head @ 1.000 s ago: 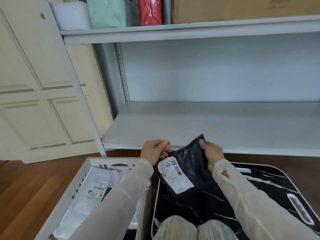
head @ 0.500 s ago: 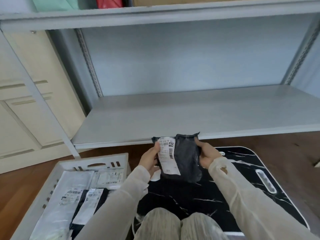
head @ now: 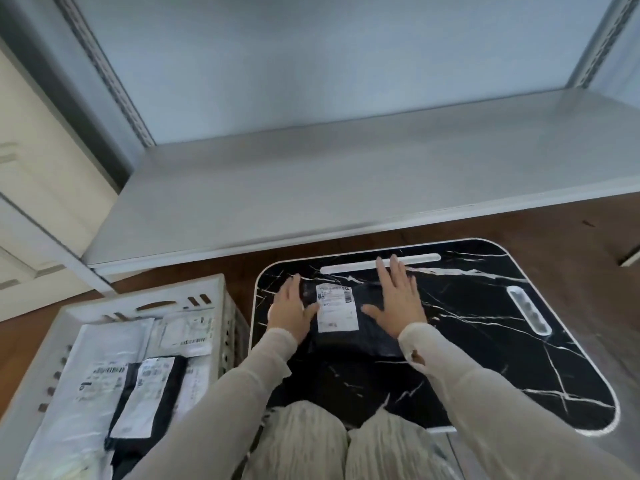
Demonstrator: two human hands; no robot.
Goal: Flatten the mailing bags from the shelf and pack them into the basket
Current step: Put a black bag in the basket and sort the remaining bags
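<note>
1. We see the left hand and right hand flat, fingers straight — pressing the black mailing bag lying between them on the marbled board.
2. The basket sits left of the left hand — bags inside.

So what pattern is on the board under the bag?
Black marble with white veins and a white edge, on the board; head view.

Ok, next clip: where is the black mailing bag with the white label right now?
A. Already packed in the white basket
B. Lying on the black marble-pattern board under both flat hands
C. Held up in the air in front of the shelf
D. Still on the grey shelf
B: the black mailing bag lies on the marble-pattern board, with the left hand and right hand pressing on it, fingers straight.
</note>
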